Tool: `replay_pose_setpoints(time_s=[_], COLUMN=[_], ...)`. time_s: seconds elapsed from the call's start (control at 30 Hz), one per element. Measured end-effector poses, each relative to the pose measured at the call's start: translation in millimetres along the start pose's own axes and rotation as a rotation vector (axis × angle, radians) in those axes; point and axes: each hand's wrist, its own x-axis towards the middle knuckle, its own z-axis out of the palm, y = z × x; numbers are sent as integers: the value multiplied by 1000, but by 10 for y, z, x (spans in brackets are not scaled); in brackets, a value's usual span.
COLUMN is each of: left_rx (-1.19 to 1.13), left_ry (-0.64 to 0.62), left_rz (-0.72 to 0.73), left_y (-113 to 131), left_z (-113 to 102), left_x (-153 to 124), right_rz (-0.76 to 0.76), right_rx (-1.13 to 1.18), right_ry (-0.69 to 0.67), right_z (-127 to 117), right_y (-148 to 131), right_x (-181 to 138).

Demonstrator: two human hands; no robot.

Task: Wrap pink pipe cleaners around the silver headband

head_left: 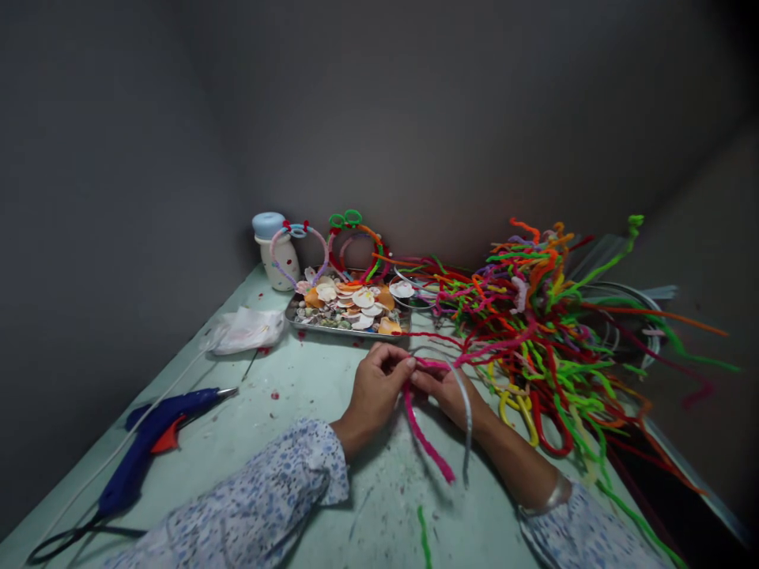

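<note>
Well, L hand point(375, 387) & R hand point(451, 399) both pinching pink pipe clnr point(425, 440), grey band point(468, 415) alongside.

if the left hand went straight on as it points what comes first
Past the pink strip it holds, the left hand would likely meet the right hand, though depth is unclear.

Hands point(378, 387) point(449, 395) pinching pink stem point(424, 436), glue gun point(141, 454)

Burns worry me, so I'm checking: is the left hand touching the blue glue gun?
Apart: the head view shows pale tabletop between the left hand and the blue glue gun.
</note>
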Motion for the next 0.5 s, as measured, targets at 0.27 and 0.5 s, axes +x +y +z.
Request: replay_pose_setpoints(time_s=[0.27, 0.5], left_rx=[-117, -338], left_ry=[-4, -150], left_rz=[-23, -105], left_y=[-24, -38], left_z=[21, 34], left_x=[12, 20], right_rz=[-22, -4], right_rx=[134, 374], right_ry=[127, 136], right_z=[-3, -45], right_y=[-63, 114], right_x=[15, 54])
